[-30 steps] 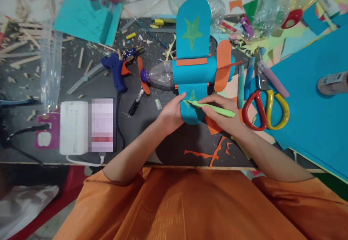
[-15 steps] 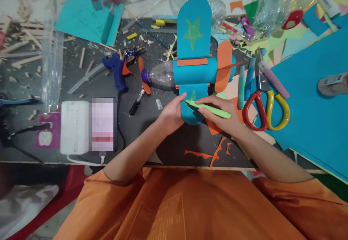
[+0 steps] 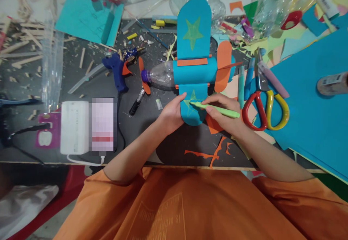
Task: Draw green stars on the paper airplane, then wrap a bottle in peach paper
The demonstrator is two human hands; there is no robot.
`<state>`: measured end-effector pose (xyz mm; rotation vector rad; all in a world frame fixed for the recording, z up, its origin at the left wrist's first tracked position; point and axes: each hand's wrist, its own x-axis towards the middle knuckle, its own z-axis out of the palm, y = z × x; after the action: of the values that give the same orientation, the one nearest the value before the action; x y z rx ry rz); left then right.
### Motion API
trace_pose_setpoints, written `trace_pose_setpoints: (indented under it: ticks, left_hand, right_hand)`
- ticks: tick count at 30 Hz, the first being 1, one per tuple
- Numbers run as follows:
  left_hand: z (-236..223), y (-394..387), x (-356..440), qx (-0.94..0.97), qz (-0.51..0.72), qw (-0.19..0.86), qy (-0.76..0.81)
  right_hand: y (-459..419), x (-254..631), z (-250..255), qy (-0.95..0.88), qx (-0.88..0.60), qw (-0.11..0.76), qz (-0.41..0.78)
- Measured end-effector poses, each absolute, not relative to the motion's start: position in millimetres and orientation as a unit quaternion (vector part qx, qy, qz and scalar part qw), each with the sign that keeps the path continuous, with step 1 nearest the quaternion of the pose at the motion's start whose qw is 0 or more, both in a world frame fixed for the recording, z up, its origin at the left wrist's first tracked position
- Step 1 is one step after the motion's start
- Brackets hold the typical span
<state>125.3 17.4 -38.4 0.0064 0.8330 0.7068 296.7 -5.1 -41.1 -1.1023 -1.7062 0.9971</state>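
Note:
A toy plane made from a clear plastic bottle [image 3: 160, 76] lies on the dark table, with blue paper wings [image 3: 194, 33], orange tail pieces and an orange propeller. My left hand [image 3: 170, 115] grips the left edge of the near wing [image 3: 196, 115], thumb on top. My right hand [image 3: 227, 115] is closed on a light green marker [image 3: 217, 109]. The marker's tip rests on the green star drawn on the near wing. A matching green star shows on the far wing.
Red and yellow scissors [image 3: 265, 106] lie just right of my right hand on blue paper sheets [image 3: 312, 117]. A blue glue gun [image 3: 118, 71] sits left of the bottle. A white power bank and a phone [image 3: 87, 126] lie near left. Paper scraps, sticks and empty bottles litter the back.
My right hand has shifted the marker slightly to the right across the star on the near wing. My left hand has stayed on the wing's edge.

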Motion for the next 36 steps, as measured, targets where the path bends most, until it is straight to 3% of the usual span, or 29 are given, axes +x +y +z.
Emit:
trace_pose_setpoints:
  ticks: [20, 29, 36]
  left_hand:
    - [-38.4, 17.2, 126.6, 0.006, 0.347, 0.844, 0.409]
    - [-36.5, 17.5, 126.7, -0.013, 0.349, 0.839, 0.416]
    - [-40.1, 16.7, 124.3, 0.001, 0.339, 0.855, 0.393]
  right_hand:
    - [-4.3, 295.3, -45.5, -0.674, -0.444, 0.407, 0.427]
    - [-5.3, 304.8, -47.0, -0.602, -0.430, 0.493, 0.457]
    - [-7.2, 299.8, -34.7, -0.646, -0.448, 0.431, 0.443]
